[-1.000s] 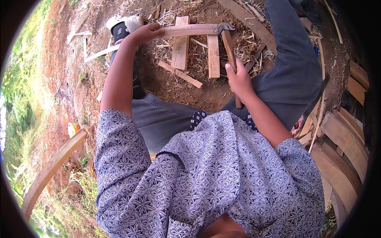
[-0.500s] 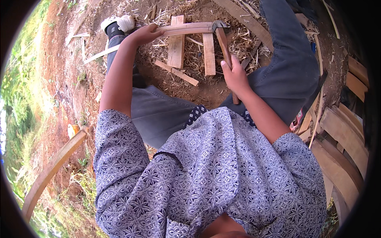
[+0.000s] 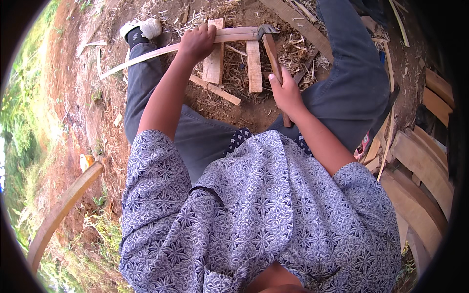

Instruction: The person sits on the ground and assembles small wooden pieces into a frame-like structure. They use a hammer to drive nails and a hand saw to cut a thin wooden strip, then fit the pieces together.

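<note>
A long, narrow wooden strip (image 3: 238, 34) lies crosswise over two short boards, a wider one (image 3: 213, 66) and a narrower one (image 3: 254, 68), on the ground between my legs. My left hand (image 3: 198, 41) is closed over the strip near the wider board; its knuckles are up and its fingertips hidden. From there the strip's pale, thin tail runs left across my trouser leg. My right hand (image 3: 287, 93) grips the wooden handle of a claw hammer (image 3: 272, 54), thumb along the handle. The hammer's metal head touches or sits right at the strip's right end.
Wood shavings (image 3: 293, 53) litter the brown soil around the boards. A loose wood piece (image 3: 215, 89) lies nearer me, and a long plank (image 3: 300, 27) slants at the far right. Cut boards (image 3: 420, 166) are piled at right. Another long timber (image 3: 63, 210) stands out at left.
My left hand has slid right along the strip, closer to the hammer head, and its fingers now wrap over the top. My right hand and the hammer have hardly moved.
</note>
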Demonstrator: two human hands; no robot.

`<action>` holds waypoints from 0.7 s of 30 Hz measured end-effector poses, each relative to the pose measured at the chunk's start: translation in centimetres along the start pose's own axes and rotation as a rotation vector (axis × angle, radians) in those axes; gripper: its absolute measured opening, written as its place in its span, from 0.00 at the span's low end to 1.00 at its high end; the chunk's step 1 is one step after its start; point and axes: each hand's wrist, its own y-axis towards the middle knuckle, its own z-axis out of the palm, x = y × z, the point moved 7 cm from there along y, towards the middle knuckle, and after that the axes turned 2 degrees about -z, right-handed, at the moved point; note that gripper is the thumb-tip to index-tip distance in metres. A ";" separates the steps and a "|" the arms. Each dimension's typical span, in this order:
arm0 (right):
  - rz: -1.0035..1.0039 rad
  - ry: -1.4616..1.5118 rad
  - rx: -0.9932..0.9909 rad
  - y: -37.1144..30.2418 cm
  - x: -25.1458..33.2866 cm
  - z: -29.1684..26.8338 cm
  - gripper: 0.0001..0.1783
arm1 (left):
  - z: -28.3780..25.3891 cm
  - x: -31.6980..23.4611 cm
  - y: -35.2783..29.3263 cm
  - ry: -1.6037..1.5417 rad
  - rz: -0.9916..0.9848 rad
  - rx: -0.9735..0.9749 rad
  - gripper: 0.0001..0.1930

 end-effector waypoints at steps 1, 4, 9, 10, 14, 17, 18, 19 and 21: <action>-0.005 -0.002 0.002 0.0 0.0 0.0 0.22 | 0.2 0.1 0.0 0.006 0.004 -0.026 0.20; 0.005 -0.007 0.000 -0.1 0.0 0.0 0.22 | 0.3 0.0 0.1 0.019 -0.007 -0.053 0.16; 0.011 0.018 0.027 0.2 -0.7 0.4 0.22 | 0.6 0.0 0.1 0.028 -0.011 -0.101 0.09; 0.003 0.018 0.039 0.2 -0.8 0.5 0.22 | 0.7 0.0 0.1 0.044 -0.007 -0.108 0.08; 0.024 0.046 0.062 0.3 -1.2 0.7 0.23 | 0.7 -0.2 0.2 0.152 0.041 -0.134 0.07; 0.026 0.077 0.043 0.4 -1.4 0.6 0.23 | 0.4 -0.4 0.4 0.177 0.048 -0.117 0.07; 0.015 0.093 0.038 0.5 -1.4 0.6 0.23 | 0.5 -0.4 0.5 0.177 0.047 -0.107 0.07; -0.010 0.116 0.038 0.6 -1.4 0.7 0.23 | 0.5 -0.4 0.6 0.177 0.046 -0.097 0.06; -0.058 0.121 0.031 0.6 -0.6 0.4 0.23 | 0.5 -0.4 0.8 0.176 0.044 -0.080 0.06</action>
